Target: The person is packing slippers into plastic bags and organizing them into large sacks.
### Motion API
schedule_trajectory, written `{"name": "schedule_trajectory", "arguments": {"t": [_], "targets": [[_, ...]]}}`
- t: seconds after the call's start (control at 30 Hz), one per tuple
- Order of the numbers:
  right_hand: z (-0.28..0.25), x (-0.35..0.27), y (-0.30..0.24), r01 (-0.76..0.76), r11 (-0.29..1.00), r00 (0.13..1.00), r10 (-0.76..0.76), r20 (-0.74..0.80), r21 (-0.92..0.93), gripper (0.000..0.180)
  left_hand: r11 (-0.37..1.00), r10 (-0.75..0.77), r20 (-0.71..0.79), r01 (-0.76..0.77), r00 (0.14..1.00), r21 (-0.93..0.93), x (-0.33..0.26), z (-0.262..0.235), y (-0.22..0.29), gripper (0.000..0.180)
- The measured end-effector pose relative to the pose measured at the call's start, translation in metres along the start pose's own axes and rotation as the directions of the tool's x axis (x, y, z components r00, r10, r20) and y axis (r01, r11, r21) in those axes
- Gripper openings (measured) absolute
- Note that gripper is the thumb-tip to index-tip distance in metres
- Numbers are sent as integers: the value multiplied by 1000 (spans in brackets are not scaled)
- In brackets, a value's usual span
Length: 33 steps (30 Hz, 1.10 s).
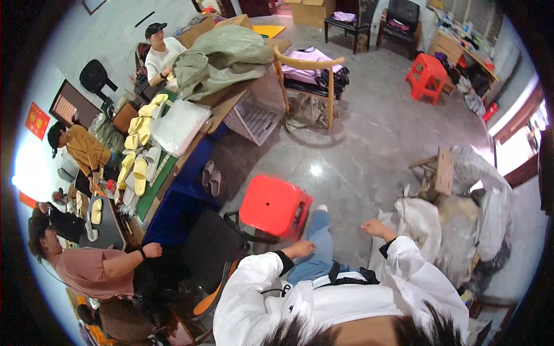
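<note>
My left hand hangs just above my blue jeans leg, its fingers curled in together with nothing showing in them. Out to the right, my right hand is held over the floor near a whitish sack, fingers also curled and nothing visible in them. Both arms are in white sleeves with dark cuffs. A red plastic stool stands just beyond my left hand, apart from it.
To the left runs a long workbench with yellow slides, clear plastic bags and a green-grey sheet; three people work along it. A black chair stands near my left. Bulky plastic sacks and a wooden stool lie right.
</note>
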State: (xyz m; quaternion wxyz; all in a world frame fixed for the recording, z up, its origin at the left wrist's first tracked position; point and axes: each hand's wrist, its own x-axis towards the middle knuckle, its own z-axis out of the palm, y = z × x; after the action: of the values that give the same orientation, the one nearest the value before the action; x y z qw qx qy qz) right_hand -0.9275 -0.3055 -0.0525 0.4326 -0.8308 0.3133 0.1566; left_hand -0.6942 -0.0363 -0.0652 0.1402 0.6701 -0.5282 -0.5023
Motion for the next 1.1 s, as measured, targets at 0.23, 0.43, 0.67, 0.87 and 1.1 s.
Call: {"name": "schedule_trajectory", "arguments": {"t": [0.23, 0.43, 0.67, 0.87, 1.1], "targets": [[-95, 157, -72, 197, 971, 980, -191, 60, -134, 37, 970, -34, 389, -63, 921, 233, 88, -142, -11, 47], [-208, 274, -146, 277, 929, 950, -226, 213, -248, 42, 989, 127, 95, -118, 987, -90, 146, -248, -34, 40], [-268, 416, -319, 596, 767, 797, -530, 291, -236, 44, 962, -232, -500, 121, 834, -244, 125, -366, -65, 43], [-284, 556, -514, 836, 520, 549, -798, 249, -176, 46, 780, -604, -707, 89, 369, -619, 91, -403, -135, 41], [-242, 634, -707, 671, 371, 414, -906, -91, -641, 81, 689, -713, -698, 117, -68, -715, 44, -466, -140, 43]]}}
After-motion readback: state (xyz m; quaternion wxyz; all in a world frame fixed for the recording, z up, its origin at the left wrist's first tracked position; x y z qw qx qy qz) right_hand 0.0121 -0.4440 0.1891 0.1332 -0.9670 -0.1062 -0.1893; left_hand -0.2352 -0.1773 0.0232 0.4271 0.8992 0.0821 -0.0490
